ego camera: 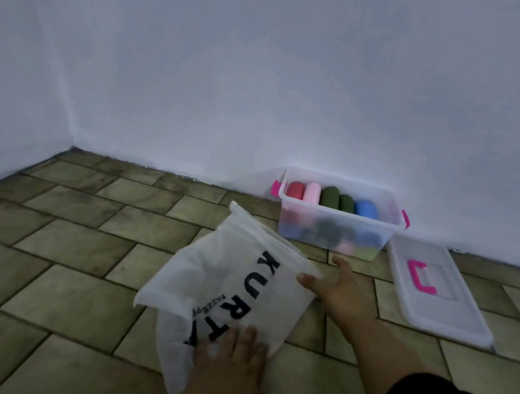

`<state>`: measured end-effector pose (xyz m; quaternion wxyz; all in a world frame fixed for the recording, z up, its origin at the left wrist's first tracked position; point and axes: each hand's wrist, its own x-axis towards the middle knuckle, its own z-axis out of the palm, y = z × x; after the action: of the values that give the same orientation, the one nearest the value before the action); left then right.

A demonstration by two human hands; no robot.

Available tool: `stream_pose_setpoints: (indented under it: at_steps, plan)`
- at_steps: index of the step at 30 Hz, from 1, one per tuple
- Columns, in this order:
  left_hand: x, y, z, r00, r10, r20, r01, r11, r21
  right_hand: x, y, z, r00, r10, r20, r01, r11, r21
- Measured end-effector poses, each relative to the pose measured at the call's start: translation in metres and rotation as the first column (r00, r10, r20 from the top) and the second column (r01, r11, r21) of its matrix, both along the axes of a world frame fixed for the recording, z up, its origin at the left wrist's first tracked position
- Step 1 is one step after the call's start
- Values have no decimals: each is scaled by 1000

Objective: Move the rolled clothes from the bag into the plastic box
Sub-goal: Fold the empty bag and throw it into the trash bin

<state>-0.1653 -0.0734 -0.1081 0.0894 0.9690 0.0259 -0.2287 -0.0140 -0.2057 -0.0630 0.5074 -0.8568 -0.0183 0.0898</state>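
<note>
Bag: white, lettered KURTA, lay slack on the tiled floor, near the plastic box.
Left hand: grip apart, fingers straight, pressed flat on the bag's near end.
Right hand: grip clamped on the bag's far corner, thumb on top.
Rolled clothes: red, pink, two green and blue rolls sat in a row inside the plastic box, more showing dimly beneath.
Box position: open, against the white wall.
Lid: flat on the floor, just right of the box.
</note>
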Motion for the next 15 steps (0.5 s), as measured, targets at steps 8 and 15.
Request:
stream_pose_setpoints:
  at_steps: [8,15]
  plan:
    - [23,-24,-3,939,-303,163,298,953,56,-22,-64,-11,994,18,-106,-57,920,-388]
    - [41,-9,-12,777,307,549,-377,926,15,-43,-145,-17,987,-152,-55,131,950,-283]
